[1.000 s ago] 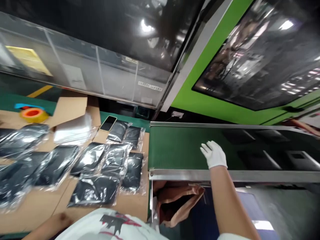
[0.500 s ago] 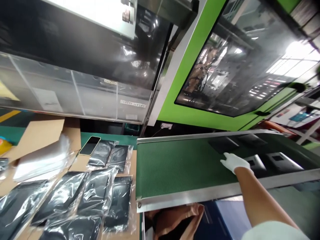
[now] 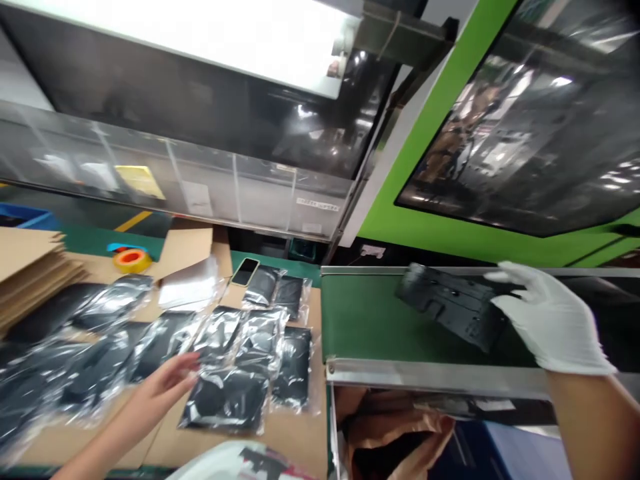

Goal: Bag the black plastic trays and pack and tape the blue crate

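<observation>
My right hand [image 3: 555, 320], in a white glove, grips a black plastic moulded part [image 3: 450, 303] by its right end. The part is tilted above the green conveyor belt [image 3: 360, 327], its ribbed side showing. My left hand [image 3: 173, 377] is bare and slightly blurred, over the table at the left. Its thumb and fingers are apart, with nothing visible between them. Just beyond and beside it lie several black parts in clear plastic bags, among them a bagged part [image 3: 227, 400] to its right. Whether the fingertips touch a bag I cannot tell.
A phone [image 3: 245, 272], a roll of yellow tape [image 3: 132, 260] and stacked cardboard [image 3: 35, 273] lie on the table. The conveyor's metal rail [image 3: 425, 371] runs along its near side. Below it stands an open brown bag [image 3: 395, 433]. A green machine [image 3: 385, 220] rises behind.
The view has swung left. My right hand, empty above the belt before, now has a black plastic part lifted in it. My left hand has come into view over the bagged parts.
</observation>
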The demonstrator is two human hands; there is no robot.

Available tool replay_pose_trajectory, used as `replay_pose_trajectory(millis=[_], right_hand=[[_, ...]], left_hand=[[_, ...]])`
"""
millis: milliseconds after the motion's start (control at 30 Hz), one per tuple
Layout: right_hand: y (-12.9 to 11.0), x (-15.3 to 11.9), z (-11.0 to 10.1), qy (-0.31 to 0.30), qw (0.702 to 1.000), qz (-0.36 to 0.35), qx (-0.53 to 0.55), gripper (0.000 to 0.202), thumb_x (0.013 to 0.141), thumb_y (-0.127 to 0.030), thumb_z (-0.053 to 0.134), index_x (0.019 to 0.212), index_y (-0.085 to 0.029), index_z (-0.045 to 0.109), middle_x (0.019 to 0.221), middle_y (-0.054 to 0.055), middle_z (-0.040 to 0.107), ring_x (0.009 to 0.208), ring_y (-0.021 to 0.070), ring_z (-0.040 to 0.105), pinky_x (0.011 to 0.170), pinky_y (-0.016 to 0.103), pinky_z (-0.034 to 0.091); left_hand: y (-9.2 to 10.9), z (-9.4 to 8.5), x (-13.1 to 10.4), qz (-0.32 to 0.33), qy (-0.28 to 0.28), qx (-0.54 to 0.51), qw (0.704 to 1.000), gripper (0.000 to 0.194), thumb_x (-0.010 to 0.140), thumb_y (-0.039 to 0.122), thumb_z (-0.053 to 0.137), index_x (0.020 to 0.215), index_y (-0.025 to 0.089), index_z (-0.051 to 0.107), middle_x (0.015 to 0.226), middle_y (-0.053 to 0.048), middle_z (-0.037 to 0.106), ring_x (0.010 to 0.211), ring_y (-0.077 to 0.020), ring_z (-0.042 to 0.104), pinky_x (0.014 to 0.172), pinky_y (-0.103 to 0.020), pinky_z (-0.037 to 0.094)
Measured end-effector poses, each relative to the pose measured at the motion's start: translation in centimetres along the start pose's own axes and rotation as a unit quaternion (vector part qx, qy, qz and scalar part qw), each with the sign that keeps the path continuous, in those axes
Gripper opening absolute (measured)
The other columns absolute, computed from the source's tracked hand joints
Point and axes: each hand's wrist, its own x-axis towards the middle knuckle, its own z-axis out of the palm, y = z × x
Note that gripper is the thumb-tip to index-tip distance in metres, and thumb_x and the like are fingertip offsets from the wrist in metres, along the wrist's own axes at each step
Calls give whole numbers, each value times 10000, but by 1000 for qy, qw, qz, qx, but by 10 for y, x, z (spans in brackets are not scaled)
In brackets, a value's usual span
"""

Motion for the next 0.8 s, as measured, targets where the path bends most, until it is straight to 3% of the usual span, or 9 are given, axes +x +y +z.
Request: replay_pose_trajectory(millis=[67,133,200,267,433,567,667,733,800], right_hand=[[-60,-39,35,-82,978,12,193,495,645,-225,655,1108,-393,603,1136,4,626,921,251,571,744,405,472],[-110,-77,66,-123,951,50,280,465,611,-181,674,1026,-390,647,1023,-11,639,826,204,555,610,310,471],[-145,-108,94,-154,923,93,340,429,576,-158,704,966,-336,676,933,-12,637,746,156,540,543,240,454],[-166,-132,119,-178,895,131,388,429,554,-161,744,959,-284,676,937,-8,638,725,126,550,547,204,466],[-181,-174,157,-278,853,223,380,510,713,-398,739,1189,-314,574,655,-58,555,489,73,473,417,167,397],[-186,-206,162,-456,758,272,379,616,765,-688,534,1135,-205,631,470,-18,515,354,108,431,355,239,390],[-206,-228,164,-449,708,293,460,669,757,-758,444,1139,-243,634,856,98,695,548,194,614,423,303,491],[-225,-240,170,-412,722,279,481,503,733,-615,636,1146,-327,619,1112,75,663,785,237,668,531,320,556],[-243,-250,180,-351,765,262,472,496,663,-427,780,1126,-365,615,1218,37,619,990,255,640,687,334,584]], left_hand=[[23,4,3,-19,-85,-119,989,622,648,588,728,1160,262,589,1118,-68,670,916,-253,660,767,-372,552],[50,6,4,15,-230,-223,947,672,714,572,687,1281,258,510,1261,-127,586,925,-241,657,740,-363,548],[72,0,3,33,-358,-252,898,660,717,555,698,1264,223,535,1206,-146,608,902,-234,657,714,-344,545],[84,-14,-2,25,-389,-234,891,545,680,426,778,1138,178,617,1011,-110,677,795,-183,659,656,-277,532],[79,-71,-23,-5,-275,-225,935,358,644,279,808,953,152,679,832,-44,701,698,-136,655,618,-230,519],[73,-112,-34,160,-198,-123,959,291,750,314,731,1006,178,703,883,-66,717,788,-174,674,689,-287,553],[71,-137,-42,430,-68,-19,900,121,799,349,691,820,245,751,1021,-72,709,970,-216,649,891,-391,523],[67,-152,-47,555,-3,46,830,150,825,352,660,722,292,751,1188,-47,655,1156,-246,562,1050,-453,409],[60,-164,-51,604,28,85,792,193,851,359,623,710,315,746,1257,-13,617,1202,-251,527,1096,-469,357]])
